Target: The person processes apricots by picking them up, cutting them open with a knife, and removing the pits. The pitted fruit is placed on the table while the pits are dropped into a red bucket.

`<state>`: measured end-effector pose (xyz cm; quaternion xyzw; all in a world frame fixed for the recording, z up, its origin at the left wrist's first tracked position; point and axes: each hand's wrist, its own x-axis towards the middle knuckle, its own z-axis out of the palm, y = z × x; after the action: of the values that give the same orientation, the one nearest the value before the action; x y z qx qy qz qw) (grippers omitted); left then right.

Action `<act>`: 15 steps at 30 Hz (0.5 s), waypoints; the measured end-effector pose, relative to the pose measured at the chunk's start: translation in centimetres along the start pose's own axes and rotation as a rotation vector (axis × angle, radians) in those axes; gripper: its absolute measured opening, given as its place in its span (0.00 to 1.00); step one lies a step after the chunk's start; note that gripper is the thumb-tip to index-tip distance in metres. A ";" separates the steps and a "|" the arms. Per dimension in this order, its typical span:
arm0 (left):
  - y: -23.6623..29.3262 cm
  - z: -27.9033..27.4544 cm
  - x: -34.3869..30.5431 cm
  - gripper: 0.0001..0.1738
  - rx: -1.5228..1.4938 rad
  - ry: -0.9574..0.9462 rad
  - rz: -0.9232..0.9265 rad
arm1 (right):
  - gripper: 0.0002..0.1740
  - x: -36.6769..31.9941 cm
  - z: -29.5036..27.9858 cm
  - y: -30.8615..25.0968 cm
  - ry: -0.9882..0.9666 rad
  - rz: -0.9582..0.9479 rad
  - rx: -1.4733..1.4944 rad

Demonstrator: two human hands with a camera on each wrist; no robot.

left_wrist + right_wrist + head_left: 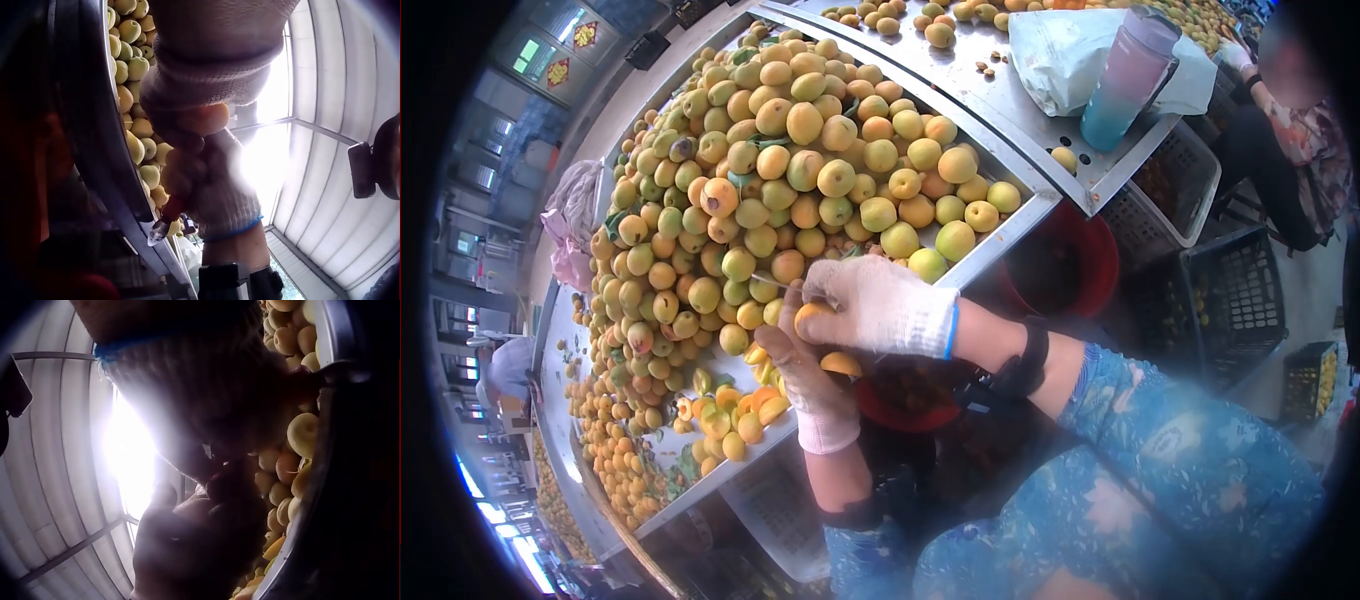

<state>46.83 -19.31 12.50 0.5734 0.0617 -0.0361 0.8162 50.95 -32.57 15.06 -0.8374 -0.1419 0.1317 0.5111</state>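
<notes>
In the head view, my gloved left hand [812, 390] and gloved right hand [887, 305] meet at the near edge of an apricot pile [800, 170]. My left hand holds an apricot half [841, 365], cut side up; the left wrist view shows orange flesh [212, 119] by its palm. Another orange apricot piece [811, 312] sits between both hands' fingers. My right hand grips a red-handled tool with a shiny metal end [159, 232], which juts out past the tray rim in the right wrist view. Its fingertips are mostly hidden and dark in both wrist views.
Opened apricot halves [730, 412] lie on the metal tray [990, 243] left of my hands. Below its edge stand a red bucket [1100, 262] and black crates [1235, 290]. A tumbler [1125, 85] and white bag [1045, 60] are on the far table; another person [1300, 150] sits at right.
</notes>
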 end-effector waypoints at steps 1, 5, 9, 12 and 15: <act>0.1 0.2 -0.1 0.58 0.046 0.076 0.015 | 0.22 0.0 -0.5 0.1 -0.056 0.021 0.093; 0.3 0.3 -0.5 0.53 0.044 0.064 -0.048 | 0.18 0.1 -1.1 0.7 -0.007 -0.058 0.024; 2.2 -0.9 -0.4 0.41 0.054 0.256 -0.100 | 0.16 0.7 -2.0 2.1 0.003 0.055 0.161; 5.0 -3.9 -1.1 0.30 0.074 0.350 0.036 | 0.13 1.7 -3.1 3.7 0.132 0.047 0.373; 8.7 -7.1 -4.2 0.26 0.469 0.399 0.155 | 0.13 0.8 -5.4 1.8 0.290 0.243 0.567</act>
<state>43.39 -9.73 18.86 0.7446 0.1670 0.1260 0.6338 53.82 -37.51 15.82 -0.6827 0.0753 0.1054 0.7191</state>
